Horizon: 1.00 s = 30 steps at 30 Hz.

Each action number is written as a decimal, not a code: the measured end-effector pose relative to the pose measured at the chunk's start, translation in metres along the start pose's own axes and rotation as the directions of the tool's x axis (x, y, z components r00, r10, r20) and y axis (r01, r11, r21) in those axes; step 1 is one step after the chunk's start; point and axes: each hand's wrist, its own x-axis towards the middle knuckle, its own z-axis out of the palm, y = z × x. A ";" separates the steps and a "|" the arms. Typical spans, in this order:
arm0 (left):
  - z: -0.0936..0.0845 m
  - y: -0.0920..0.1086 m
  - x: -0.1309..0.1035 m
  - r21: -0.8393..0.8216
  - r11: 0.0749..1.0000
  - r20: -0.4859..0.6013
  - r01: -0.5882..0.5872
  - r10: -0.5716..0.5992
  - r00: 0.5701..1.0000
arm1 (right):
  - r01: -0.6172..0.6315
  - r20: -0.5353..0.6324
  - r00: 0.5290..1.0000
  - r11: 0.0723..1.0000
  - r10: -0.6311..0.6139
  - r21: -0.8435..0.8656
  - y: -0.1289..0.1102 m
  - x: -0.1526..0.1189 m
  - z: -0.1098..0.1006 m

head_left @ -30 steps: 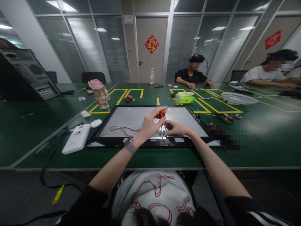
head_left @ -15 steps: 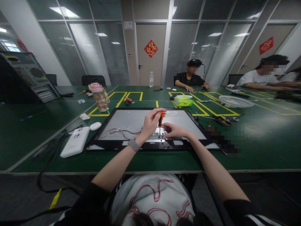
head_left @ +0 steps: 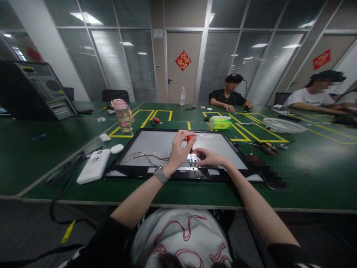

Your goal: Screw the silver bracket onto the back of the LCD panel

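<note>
My left hand [head_left: 180,150] is closed around the orange and black handle of a screwdriver [head_left: 190,140]. The screwdriver stands upright, its thin shaft pointing down at a small metal bracket [head_left: 184,168] near the close edge of a flat display panel [head_left: 147,141]. The panel has a black frame and a pale grey back. Beside the shaft, my right hand [head_left: 209,158] rests low with thumb and forefinger apart. Its fingertips are close to the screwdriver and bracket; whether they touch is hard to see. A bundle of thin wires [head_left: 142,155] lies across the panel, left of my hands.
Left of the panel lie a white power bank [head_left: 93,166] and a small white case [head_left: 116,149]. Behind stand a pink-lidded bottle [head_left: 123,116] and a computer case [head_left: 36,91]. A green tissue pack [head_left: 220,122] and white fan grille [head_left: 283,125] lie beyond. Co-workers sit across the table.
My left fingers have shifted around the screwdriver handle, with the forefinger now curled over its top. The right hand keeps its place. The whole view has moved slightly.
</note>
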 end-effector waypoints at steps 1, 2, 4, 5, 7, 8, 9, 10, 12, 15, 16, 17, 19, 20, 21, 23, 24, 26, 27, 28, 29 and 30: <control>0.000 0.002 0.000 0.030 0.999 -0.029 -0.023 0.024 0.999 | 0.004 0.000 1.000 1.000 -0.004 0.003 0.000 0.000 0.000; 0.001 0.003 -0.001 0.053 0.998 -0.050 -0.037 0.040 0.998 | 0.006 -0.001 1.000 1.000 -0.006 0.007 -0.001 0.000 0.000; 0.002 0.004 -0.001 0.071 0.997 -0.059 -0.037 0.041 0.997 | 0.008 -0.006 1.000 1.000 -0.008 0.011 -0.001 0.000 0.000; 0.002 0.004 -0.001 0.067 0.997 -0.051 -0.026 0.029 0.998 | 0.008 -0.009 1.000 1.000 -0.008 0.008 -0.002 0.000 0.000; 0.001 0.002 -0.002 0.036 0.999 -0.021 0.012 -0.011 1.000 | 0.002 -0.017 1.000 1.000 -0.002 0.000 -0.002 0.000 0.000; 0.001 0.002 -0.003 0.011 0.999 -0.005 0.030 -0.030 1.000 | -0.004 -0.019 1.000 1.000 0.004 -0.004 -0.002 0.000 0.000; 0.001 0.002 -0.003 -0.012 0.999 0.010 0.042 -0.042 0.999 | -0.010 -0.020 1.000 1.000 0.010 -0.005 -0.002 0.000 0.000; 0.001 0.001 -0.004 -0.028 0.999 0.017 0.046 -0.045 0.999 | -0.016 -0.020 1.000 1.000 0.016 -0.004 -0.002 0.000 0.000; 0.002 0.002 -0.003 -0.033 0.999 0.005 0.041 -0.041 0.999 | -0.023 -0.016 1.000 1.000 0.023 -0.002 -0.002 0.000 0.000; 0.002 0.002 -0.002 -0.027 0.997 -0.051 0.076 -0.078 0.996 | -0.020 -0.017 1.000 1.000 0.020 -0.002 -0.002 0.000 0.001; 0.002 0.001 -0.001 -0.034 0.994 -0.065 0.101 -0.103 0.993 | -0.019 -0.017 1.000 1.000 0.019 -0.001 -0.001 0.000 0.001; 0.001 -0.001 0.000 -0.046 0.991 -0.073 0.125 -0.128 0.989 | -0.020 -0.015 1.000 1.000 0.020 0.001 -0.001 0.000 0.001; 0.000 -0.004 0.002 -0.081 0.983 -0.075 0.165 -0.171 0.982 | -0.021 -0.006 1.000 1.000 0.021 0.004 -0.001 0.000 0.001; -0.001 -0.006 0.003 -0.104 0.978 -0.067 0.180 -0.187 0.980 | -0.023 -0.001 1.000 1.000 0.023 0.004 -0.001 0.000 0.001; -0.002 -0.008 0.003 -0.126 0.974 -0.058 0.189 -0.197 0.979 | -0.026 0.001 1.000 1.000 0.026 0.004 -0.001 0.000 0.000; -0.004 -0.009 0.005 -0.149 0.971 -0.040 0.187 -0.195 0.980 | -0.030 -0.003 1.000 1.000 0.030 0.005 -0.001 0.000 0.000; -0.004 -0.008 0.005 -0.146 0.974 -0.039 0.176 -0.183 0.982 | -0.030 -0.006 1.000 1.000 0.030 0.005 0.000 0.000 0.000; -0.005 -0.006 0.006 -0.115 0.981 -0.053 0.154 -0.161 0.986 | -0.023 -0.011 1.000 1.000 0.023 0.005 0.000 0.000 0.000; -0.005 -0.004 0.006 -0.097 0.984 -0.059 0.150 -0.156 0.986 | -0.019 -0.011 1.000 1.000 0.019 0.005 0.000 0.000 0.000; -0.005 -0.003 0.007 -0.085 0.985 -0.059 0.151 -0.157 0.986 | -0.019 -0.008 1.000 1.000 0.019 0.007 -0.001 0.000 0.000; -0.006 -0.003 0.008 -0.085 0.984 -0.053 0.158 -0.162 0.985 | -0.021 -0.007 1.000 1.000 0.021 0.008 -0.001 0.000 0.000; -0.007 -0.003 0.009 -0.100 0.981 -0.036 0.167 -0.171 0.985 | -0.024 -0.005 1.000 1.000 0.024 0.009 -0.001 0.000 0.000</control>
